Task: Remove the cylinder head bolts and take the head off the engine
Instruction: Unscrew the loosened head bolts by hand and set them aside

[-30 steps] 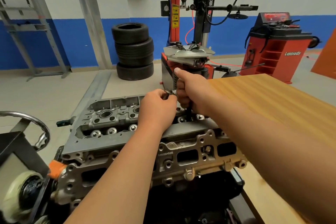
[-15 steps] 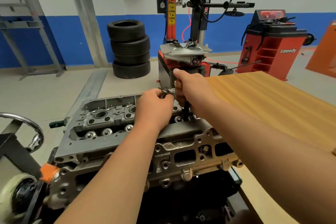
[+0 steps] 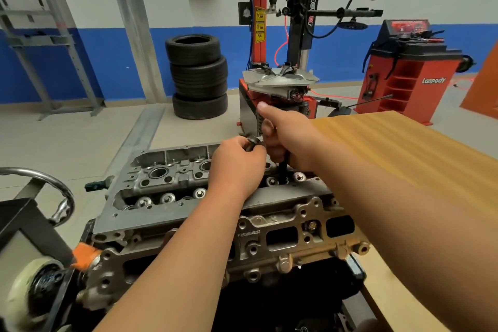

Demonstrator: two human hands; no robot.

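Looking down through the head view. Wrapping the right hand (image 3: 288, 143) round the handle of a dark tool (image 3: 282, 170), laying the thumb along its top and standing the shaft upright in the top of the head (image 3: 161, 183). Pinching a small grey metal piece (image 3: 252, 141) beside the handle with the left hand (image 3: 237, 162); holding both hands close together, each clamped on its own part. Finding the head seated on the dark engine (image 3: 269, 300), not yet lifted, just beside the wooden table (image 3: 404, 159). Not seeing the bolt under the shaft.

Judging the risks:
- Tilting the shaft off upright and probably slipping off the bolt, rounding it and throwing knuckles onto sharp cast edges.
- Letting go of the pinched piece and possibly dropping it into one of the open wells.
- Leaning hard sideways and perhaps rocking the engine on its stand.

Handling cast metal throughout:
- Facing a dull, rough, brownish side wall with rectangular ports and small round bosses.
- Meeting a smooth, flat, pale grey rim on top.
- Passing a row of bright round caps (image 3: 167, 198) set in the hollow.
- Working beside a smooth, warm-grained tabletop.
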